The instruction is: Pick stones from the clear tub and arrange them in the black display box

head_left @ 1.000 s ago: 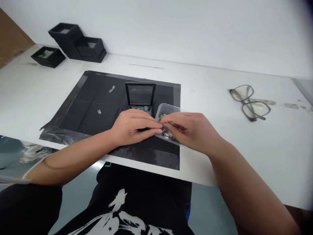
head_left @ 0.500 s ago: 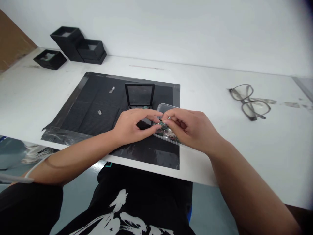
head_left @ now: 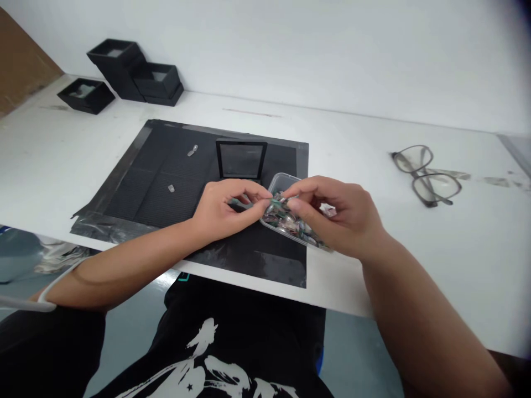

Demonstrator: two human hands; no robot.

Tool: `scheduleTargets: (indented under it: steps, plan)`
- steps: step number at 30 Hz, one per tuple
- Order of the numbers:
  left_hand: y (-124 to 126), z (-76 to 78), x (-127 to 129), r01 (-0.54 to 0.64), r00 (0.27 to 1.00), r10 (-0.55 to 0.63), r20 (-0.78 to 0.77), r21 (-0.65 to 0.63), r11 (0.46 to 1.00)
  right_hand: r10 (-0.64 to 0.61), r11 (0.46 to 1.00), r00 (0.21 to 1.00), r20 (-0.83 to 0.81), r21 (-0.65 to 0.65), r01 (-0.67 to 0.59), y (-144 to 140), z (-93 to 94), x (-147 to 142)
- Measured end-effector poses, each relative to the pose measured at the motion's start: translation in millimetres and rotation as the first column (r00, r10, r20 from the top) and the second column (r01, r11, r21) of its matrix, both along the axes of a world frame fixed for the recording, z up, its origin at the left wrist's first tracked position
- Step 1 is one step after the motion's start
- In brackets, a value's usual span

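One green piece [head_left: 277, 203] juts from the left hand [head_left: 228, 213] — grip pinched — over the tub [head_left: 282, 179], right hand [head_left: 338, 215] narrow, contents unclear.

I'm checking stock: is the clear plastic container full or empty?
Not empty: shiny pieces show inside the container. The right hand hides part, so fullness is unclear.

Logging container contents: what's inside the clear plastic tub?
The tub holds many small shiny pieces, some greenish; the right hand covers its right end, hiding what lies there.
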State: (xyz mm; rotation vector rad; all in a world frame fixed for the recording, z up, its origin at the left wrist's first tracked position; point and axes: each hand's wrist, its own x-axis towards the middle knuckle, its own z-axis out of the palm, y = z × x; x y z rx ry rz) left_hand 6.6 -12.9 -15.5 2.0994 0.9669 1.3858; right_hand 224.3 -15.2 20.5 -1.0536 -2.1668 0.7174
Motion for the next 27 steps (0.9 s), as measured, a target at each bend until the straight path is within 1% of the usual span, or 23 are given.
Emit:
scheduleTargets:
  steps: [2, 4, 6, 10, 15, 19, 21, 24, 27]
  plan:
    - [-0.3, 0.2, -1.2, -0.004, 1.000, 0.003, 0.027, 0.050, 0.999, -0.026, 0.999, 0.991, 0.129, 0.039, 0.021, 1.3, 1.1, 0.9]
    - [-0.6, -0.1, -2.3, -0.009, 0.999, 0.005, 0.036, 0.110, 0.994, -0.006, 0.999, 0.959, 0.282, 0.047, -0.007, 3.1, 0.4, 1.3]
    - [-0.7, -0.4, -3.4, -0.011, 0.999, 0.005, 0.038, 0.146, 0.989, 0.031, 0.999, 0.917, 0.397, 0.026, -0.045, 5.0, -1.8, 1.5]
    - [0.0, 0.0, -5.2, 0.036, 0.999, -0.040, 0.016, 0.185, 0.982, 0.108, 0.994, 0.872, 0.477, -0.056, -0.092, 7.4, -7.4, 1.3]
    - [0.7, -0.4, -5.7, 0.099, 0.995, -0.096, -0.021, 0.189, 0.977, 0.145, 0.989, 0.858, 0.492, -0.103, -0.108, 9.6, -12.3, 1.5]
    - [1.6, -3.7, -5.3, 0.091, 0.996, -0.088, -0.024, 0.203, 0.975, 0.187, 0.980, 0.873, 0.450, -0.153, -0.131, 13.1, -11.9, 5.9]
    - [2.7, -6.3, -5.9, 0.087, 0.996, -0.092, 0.013, 0.211, 0.974, 0.200, 0.970, 0.895, 0.397, -0.207, -0.125, 14.0, -8.8, 7.9]
    - [4.9, -11.1, -8.2, 0.091, 0.993, -0.105, 0.062, 0.202, 0.975, 0.178, 0.952, 0.941, 0.289, -0.291, -0.091, 13.3, -2.9, 8.9]
    - [6.7, -14.5, -10.7, 0.129, 0.985, -0.151, 0.082, 0.231, 0.964, 0.144, 0.944, 0.971, 0.191, -0.322, -0.077, 11.6, 0.7, 8.6]
